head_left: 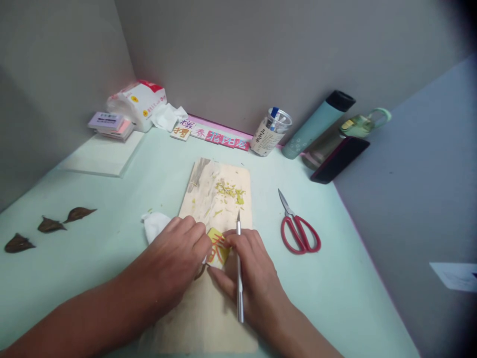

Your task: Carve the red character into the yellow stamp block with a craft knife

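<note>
A small yellow block point(219, 244) with orange-red character strokes, like a carving rubber, is held over the wooden board point(223, 333). My right hand point(257, 266) grips its right side between thumb and fingers. The same hand also keeps a silver craft knife point(239, 278), its blade pointing away from me. My left hand point(182, 248) is closed against the block's left edge; a small white bit shows at its fingertips, too hidden to name. Beside that hand lies a crumpled white tissue point(153, 226). Yellow-green shavings point(231, 191) are scattered on the board's far part.
Red-handled scissors point(300, 233) lie to the right. Dry brown leaves point(51, 224) are at left. Along the back stand a tissue pack point(137, 102), lettered tiles point(216, 137), a clear cup point(270, 133), a teal bottle point(316, 124), a green-lidded bottle point(357, 124) and a dark phone point(340, 160).
</note>
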The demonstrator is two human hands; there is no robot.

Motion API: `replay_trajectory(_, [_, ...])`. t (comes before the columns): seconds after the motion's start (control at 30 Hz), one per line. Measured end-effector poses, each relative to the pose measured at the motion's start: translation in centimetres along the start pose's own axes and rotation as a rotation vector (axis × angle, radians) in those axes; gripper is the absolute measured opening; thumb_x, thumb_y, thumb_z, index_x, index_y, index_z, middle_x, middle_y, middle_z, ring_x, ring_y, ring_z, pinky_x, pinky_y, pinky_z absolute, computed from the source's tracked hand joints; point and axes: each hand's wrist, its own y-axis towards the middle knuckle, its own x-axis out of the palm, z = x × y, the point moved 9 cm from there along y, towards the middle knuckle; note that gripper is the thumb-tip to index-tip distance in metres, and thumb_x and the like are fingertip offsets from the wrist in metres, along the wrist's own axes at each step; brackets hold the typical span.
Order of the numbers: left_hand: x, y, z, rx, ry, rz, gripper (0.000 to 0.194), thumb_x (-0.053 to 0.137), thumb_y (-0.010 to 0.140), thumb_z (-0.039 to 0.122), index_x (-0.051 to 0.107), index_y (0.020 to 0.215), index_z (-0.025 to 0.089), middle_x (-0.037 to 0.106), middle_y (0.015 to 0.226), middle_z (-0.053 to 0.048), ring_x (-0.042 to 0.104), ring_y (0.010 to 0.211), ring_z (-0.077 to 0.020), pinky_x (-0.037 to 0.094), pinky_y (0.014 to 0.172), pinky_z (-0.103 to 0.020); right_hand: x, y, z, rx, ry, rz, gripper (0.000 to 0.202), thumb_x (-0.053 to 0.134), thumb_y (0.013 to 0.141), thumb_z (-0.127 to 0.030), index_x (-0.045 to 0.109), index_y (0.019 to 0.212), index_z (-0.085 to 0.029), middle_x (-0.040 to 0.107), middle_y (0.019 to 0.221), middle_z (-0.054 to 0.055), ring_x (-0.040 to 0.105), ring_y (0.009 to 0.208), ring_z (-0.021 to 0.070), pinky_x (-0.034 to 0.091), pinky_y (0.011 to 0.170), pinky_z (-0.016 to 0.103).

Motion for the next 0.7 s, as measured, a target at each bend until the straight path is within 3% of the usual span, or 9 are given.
replay_trajectory(0.13, [-0.3,-0.7,-0.5,-0.003,-0.21,-0.078,0.023,0.046,0.079,0.0,0.047,0.083,0.022,0.05,0.083,-0.005,0.043,0.074,-0.0257,0.026,0.068,-0.039,0.0,0.0,0.2,0.017,-0.008,0.027,0.031,0.07,0.09,-0.013,0.052,0.114,-0.021,0.062,0.106,0.011,0.059,0.098,0.0296,0.055,0.083,0.042])
replay_trajectory(0.23, [-0.6,-1.2,-1.6,-0.032,-0.324,-0.162,0.025,0.04,0.087,-0.001,0.047,0.089,0.022,0.053,0.088,-0.004,0.048,0.078,-0.0246,0.03,0.07,-0.037,-0.1,0.0,0.3,0.021,-0.011,0.045,0.03,0.07,0.09,-0.014,0.052,0.112,-0.023,0.062,0.106,0.011,0.059,0.097,0.0294,0.055,0.082,0.041])
replay_trajectory(0.43, [-1.8,-1.3,-3.0,-0.11,-0.256,-0.061,0.017,0.037,0.105,0.014,0.05,0.1,0.024,0.06,0.09,-0.002,0.053,0.079,-0.0235,0.036,0.075,-0.037,-0.3,-0.2,0.1,0.002,-0.091,0.089,0.029,0.073,0.094,-0.022,0.051,0.112,-0.021,0.063,0.103,0.011,0.059,0.09,0.0283,0.055,0.076,0.039])
replay_trajectory(0.53, [-2.2,-1.2,-3.2,-0.155,-0.175,-0.01,0.012,0.05,0.105,0.021,0.051,0.117,0.025,0.064,0.096,-0.001,0.057,0.082,-0.0247,0.037,0.076,-0.037,-0.7,-0.2,-0.3,-0.023,-0.142,0.122,0.031,0.072,0.097,-0.041,0.053,0.111,-0.02,0.063,0.093,0.009,0.061,0.081,0.0262,0.055,0.068,0.036])
replay_trajectory(0.6, [-2.1,-1.1,-3.5,-0.202,-0.151,0.004,0.028,0.069,0.098,0.03,0.052,0.12,0.025,0.065,0.099,-0.002,0.058,0.086,-0.026,0.038,0.077,-0.038,-1.4,-0.1,-0.5,-0.023,-0.119,0.14,0.03,0.068,0.099,-0.047,0.055,0.108,-0.021,0.063,0.085,0.005,0.062,0.073,0.0234,0.053,0.062,0.033])
replay_trajectory(0.7, [-1.2,-0.9,-3.5,-0.278,-0.148,-0.059,0.059,0.094,0.075,0.035,0.055,0.118,0.022,0.064,0.105,-0.003,0.059,0.095,-0.029,0.041,0.081,-0.039,-2.9,0.1,0.3,0.061,0.034,0.194,0.011,0.06,0.105,-0.033,0.06,0.101,-0.023,0.066,0.081,0.002,0.065,0.069,0.019,0.053,0.062,0.028])
